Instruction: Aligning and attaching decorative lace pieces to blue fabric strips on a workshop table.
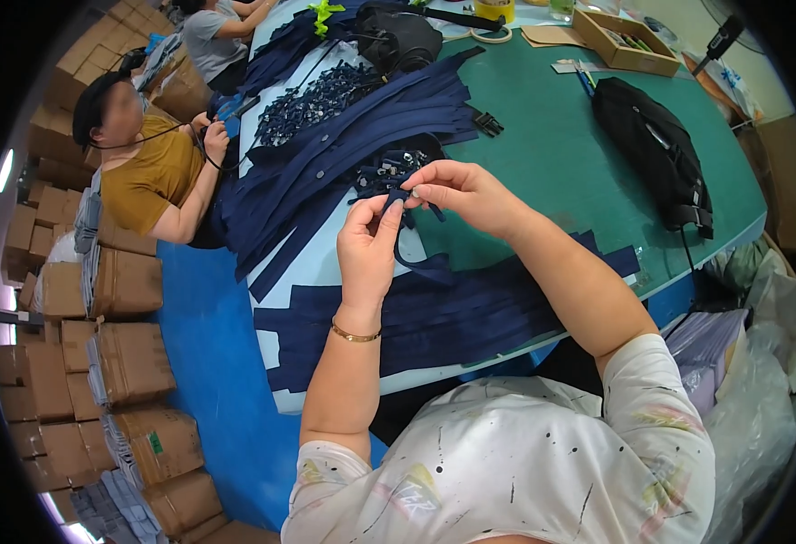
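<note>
My left hand (368, 245) pinches a narrow navy fabric strap (427, 269) between thumb and fingers. The strap's free part curls down below both hands, over the table. Close against the left fingertips, my right hand (470, 195) is closed in a pinch on the same strap. A small pale, shiny bit shows at the right fingertips, too small to name. Just beyond my hands lies a pile of small metal fittings on navy tabs (389, 170). Long navy fabric strips (325, 190) are spread to the left, and more navy strips (407, 322) lie flat beneath my forearms.
Far left is a larger heap of small navy pieces (312, 102). On the green tabletop (543, 163) lie a black bag (652, 150) and a wooden tray (629, 43). A co-worker in a mustard top (153, 172) sits at the left; stacked cartons (126, 290) stand beyond the blue floor.
</note>
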Demonstrator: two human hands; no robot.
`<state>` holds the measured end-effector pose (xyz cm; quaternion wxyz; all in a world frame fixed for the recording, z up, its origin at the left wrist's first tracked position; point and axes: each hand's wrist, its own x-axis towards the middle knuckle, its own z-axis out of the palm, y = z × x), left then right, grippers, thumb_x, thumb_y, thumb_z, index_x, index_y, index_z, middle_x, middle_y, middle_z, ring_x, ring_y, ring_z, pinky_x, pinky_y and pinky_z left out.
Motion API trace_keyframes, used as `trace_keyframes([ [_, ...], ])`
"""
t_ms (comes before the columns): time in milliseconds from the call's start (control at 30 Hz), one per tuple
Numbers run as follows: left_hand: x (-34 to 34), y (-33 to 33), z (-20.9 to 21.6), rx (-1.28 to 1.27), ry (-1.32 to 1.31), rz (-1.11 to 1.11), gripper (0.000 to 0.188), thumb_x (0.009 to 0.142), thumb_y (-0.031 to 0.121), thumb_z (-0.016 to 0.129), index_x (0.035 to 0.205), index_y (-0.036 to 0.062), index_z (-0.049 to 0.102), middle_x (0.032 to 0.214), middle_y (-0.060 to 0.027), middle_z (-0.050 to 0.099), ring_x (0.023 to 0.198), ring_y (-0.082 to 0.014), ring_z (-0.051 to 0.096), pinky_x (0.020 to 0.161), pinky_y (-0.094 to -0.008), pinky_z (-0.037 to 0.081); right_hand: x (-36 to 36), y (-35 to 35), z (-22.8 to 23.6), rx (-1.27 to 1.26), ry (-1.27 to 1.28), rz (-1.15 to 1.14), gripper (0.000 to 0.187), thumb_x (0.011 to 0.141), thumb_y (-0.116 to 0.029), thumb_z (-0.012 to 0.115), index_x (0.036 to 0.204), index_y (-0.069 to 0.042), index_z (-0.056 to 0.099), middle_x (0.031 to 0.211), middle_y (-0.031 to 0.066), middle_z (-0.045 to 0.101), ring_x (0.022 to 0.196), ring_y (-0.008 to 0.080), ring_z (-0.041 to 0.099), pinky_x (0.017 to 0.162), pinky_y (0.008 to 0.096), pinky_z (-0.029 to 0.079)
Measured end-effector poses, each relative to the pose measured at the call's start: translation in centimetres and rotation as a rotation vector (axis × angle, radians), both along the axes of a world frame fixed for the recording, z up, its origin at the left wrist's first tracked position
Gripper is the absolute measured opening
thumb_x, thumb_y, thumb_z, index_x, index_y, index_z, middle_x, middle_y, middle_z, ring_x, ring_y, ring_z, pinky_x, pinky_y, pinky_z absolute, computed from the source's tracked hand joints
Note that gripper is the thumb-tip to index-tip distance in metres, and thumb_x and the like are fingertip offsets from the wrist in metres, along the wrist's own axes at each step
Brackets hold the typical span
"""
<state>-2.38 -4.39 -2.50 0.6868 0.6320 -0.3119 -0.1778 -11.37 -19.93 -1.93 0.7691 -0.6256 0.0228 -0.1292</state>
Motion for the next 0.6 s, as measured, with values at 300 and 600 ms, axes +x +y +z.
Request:
trace_keyframes([
  [300, -0.17, 0.02, -0.15, 0.05, -0.102, 0.014, 0.014, 0.087, 0.01, 0.063, 0.093, -0.0026, 0.062, 0.081, 0.0006, 0.051, 0.067, -0.005, 0.047, 0.06, -0.0182, 0.039, -0.09, -0.11, -0.22, -0.042, 0.011, -0.065, 0.018, 0.088, -0.015, 0.062, 0.102, -0.005, 0.068, 0.093, -0.0002, 0.065, 0.085, 0.0059, 0.057, 0.076, 0.0217, 0.046],
  [600, -0.33, -0.08, 0.15, 0.081, -0.242, 0.02, 0.012, 0.086, 0.009, 0.064, 0.092, -0.002, 0.062, 0.08, 0.0005, 0.051, 0.065, -0.0053, 0.045, 0.058, -0.0187, 0.038, -0.12, -0.22, -0.16, -0.051, 0.05, -0.083, 0.019, 0.086, -0.015, 0.065, 0.101, -0.005, 0.069, 0.088, -0.0001, 0.066, 0.082, 0.0055, 0.056, 0.072, 0.0212, 0.045],
])
